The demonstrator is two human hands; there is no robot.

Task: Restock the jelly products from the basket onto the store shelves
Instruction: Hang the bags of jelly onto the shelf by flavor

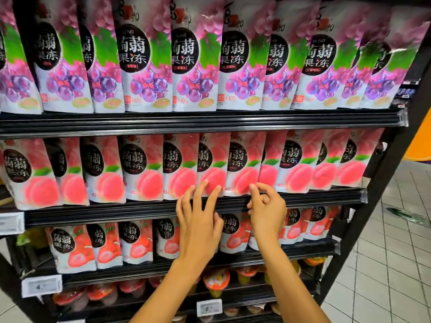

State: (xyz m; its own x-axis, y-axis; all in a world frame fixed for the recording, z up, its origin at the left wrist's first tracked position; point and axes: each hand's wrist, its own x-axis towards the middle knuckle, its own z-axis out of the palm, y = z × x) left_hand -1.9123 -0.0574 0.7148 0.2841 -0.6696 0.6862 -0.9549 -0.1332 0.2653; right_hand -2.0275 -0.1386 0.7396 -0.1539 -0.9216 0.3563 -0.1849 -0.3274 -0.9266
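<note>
You face a black shelving unit [382,183] whose tiers slant down toward the right in your wide view. A black ribbed rail [140,123] fronts each tier, and white price tags [42,286] clip to the lower ones. To your right, a floor [384,264] of pale square tiles with dark grout carries a green marking [407,215]. Past the unit's upright you can see an orange panel [422,141]. The light is bright and even.

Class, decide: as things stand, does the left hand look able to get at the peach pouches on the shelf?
Probably yes. The left hand has its straight fingers at the lower edge of the peach pouches, with nothing between them.
</note>
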